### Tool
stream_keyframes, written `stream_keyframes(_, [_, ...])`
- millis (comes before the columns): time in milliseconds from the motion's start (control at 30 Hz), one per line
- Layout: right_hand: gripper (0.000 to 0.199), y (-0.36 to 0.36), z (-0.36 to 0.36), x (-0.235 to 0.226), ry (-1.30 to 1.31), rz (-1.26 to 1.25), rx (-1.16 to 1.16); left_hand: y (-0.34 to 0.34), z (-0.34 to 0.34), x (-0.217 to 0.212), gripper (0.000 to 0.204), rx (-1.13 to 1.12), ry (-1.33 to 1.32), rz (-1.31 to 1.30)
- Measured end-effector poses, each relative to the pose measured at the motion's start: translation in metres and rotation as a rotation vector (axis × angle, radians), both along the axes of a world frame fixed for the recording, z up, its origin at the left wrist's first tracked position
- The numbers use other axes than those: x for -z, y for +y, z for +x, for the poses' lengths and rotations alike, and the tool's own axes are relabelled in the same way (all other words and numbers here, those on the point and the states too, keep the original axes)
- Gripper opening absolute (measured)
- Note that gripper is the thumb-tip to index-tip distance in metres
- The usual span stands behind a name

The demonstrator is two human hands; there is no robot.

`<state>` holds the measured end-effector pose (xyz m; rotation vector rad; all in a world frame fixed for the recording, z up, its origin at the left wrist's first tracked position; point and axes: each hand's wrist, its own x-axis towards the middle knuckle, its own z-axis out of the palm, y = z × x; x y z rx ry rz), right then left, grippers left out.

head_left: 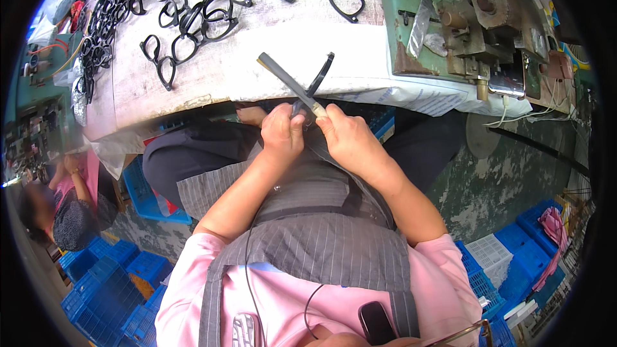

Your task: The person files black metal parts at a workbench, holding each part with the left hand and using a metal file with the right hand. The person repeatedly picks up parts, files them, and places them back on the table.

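Observation:
My right hand (352,140) is closed around the pale handle of a long, flat grey file (285,77), which slants up and to the left. My left hand (283,132), also closed, grips a slim black eyeglass piece (319,77) that looks like a temple arm and points up and to the right. File and eyeglass piece cross just above my fingers, in front of the table edge. The held end of the eyeglass piece is hidden by my fingers. Many black eyeglass frames (184,47) lie heaped on the far left of the white-covered table (257,48).
A metal bench fixture (491,9) stands at the right, with a phone (508,78) and a white cable near it. Blue crates (103,289) are stacked at the lower left, more blue crates (514,250) at the right. Another person (77,199) sits at the left.

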<state>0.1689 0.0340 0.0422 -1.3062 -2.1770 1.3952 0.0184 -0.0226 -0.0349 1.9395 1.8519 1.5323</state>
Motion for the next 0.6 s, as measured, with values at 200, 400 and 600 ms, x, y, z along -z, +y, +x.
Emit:
stream_keyframes(200, [0.024, -0.016, 0.023, -0.018, 0.043, -0.217, -0.020, 0.000, -0.002, -0.005, 0.029, -0.022, 0.059, -0.016])
stream_keyframes(400, [0.019, 0.028, 0.035, -0.052, 0.280, -0.030, 0.109, -0.002, -0.010, -0.003, 0.033, 0.059, -0.123, -0.099])
stream_keyframes(600, [0.028, 0.048, -0.004, -0.043, 0.273, 0.397, 0.027, -0.006, -0.017, 0.002, 0.024, 0.126, -0.206, -0.223])
